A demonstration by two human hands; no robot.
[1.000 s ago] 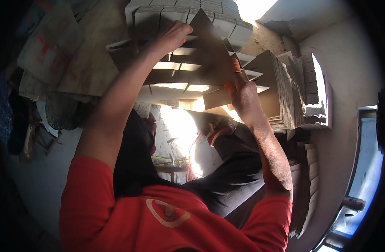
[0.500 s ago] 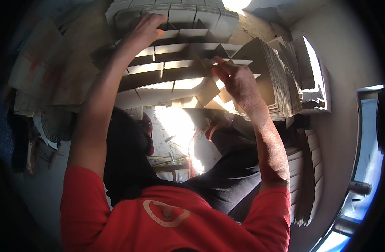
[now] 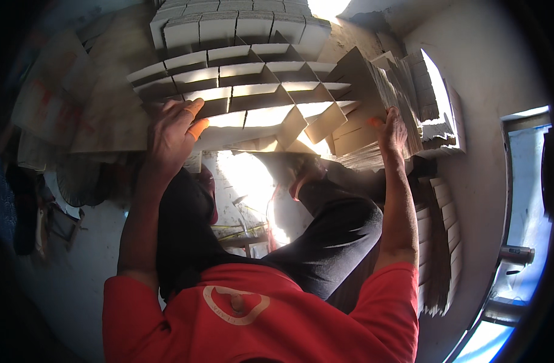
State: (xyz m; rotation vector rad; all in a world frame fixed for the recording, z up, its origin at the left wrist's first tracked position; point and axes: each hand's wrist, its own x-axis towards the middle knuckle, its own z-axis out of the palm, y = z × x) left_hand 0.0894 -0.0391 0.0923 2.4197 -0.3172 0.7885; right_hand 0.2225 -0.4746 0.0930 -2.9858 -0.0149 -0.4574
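Observation:
A cardboard divider grid point(image 3: 262, 72) of interlocked strips lies in front of me, its slots lit by strong sun. My left hand point(image 3: 173, 130) is at its near left corner, thumb and forefinger apart with orange covers on their tips. Whether it touches a strip is hard to see. To the right of the grid, a stack of slotted cardboard sheets point(image 3: 361, 91) leans on edge. My right hand point(image 3: 393, 130) grips the near edge of the stack, an orange-covered thumb on one face and fingers over the outer side. How many sheets it holds is hidden.
Bundled cardboard strips point(image 3: 234, 27) stand behind the grid. More cardboard pieces point(image 3: 428, 85) lean at the far right, and another pile point(image 3: 443, 242) is beside my right leg. A large board point(image 3: 101, 91) with red marks is at left. My legs straddle the sunlit floor point(image 3: 246, 181).
My left hand has come down from the grid's far left to its near left corner. My right hand has left the grid's right side and moved right onto the sheet stack.

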